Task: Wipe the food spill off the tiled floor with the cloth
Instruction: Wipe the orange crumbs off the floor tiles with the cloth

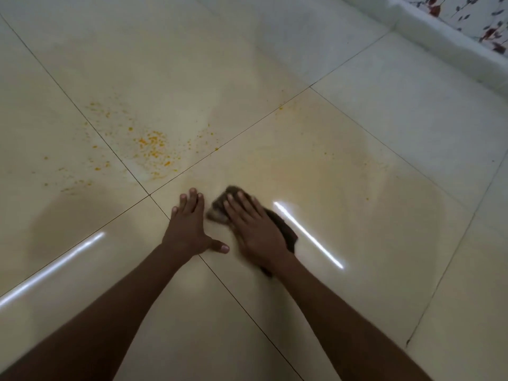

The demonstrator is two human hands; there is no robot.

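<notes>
Orange-yellow food specks (152, 149) lie scattered over the cream tiled floor (343, 166), thickest to the upper left of my hands, with a few stray bits to the right. A pale yellowish smear covers the tile ahead of my right hand. My right hand (255, 229) presses flat, fingers straight, on a dark brown cloth (283, 229) that sticks out past the fingertips and along the right side of the palm. The hand and cloth look blurred. My left hand (189, 224) rests flat on the floor beside it, fingers spread, just near a tile joint crossing.
A white raised ledge (445, 42) runs along the top right, with a patterned surface of dark leaves (472, 15) above it. Bright strip-light reflections (308, 235) glare on the glossy tiles either side of my arms.
</notes>
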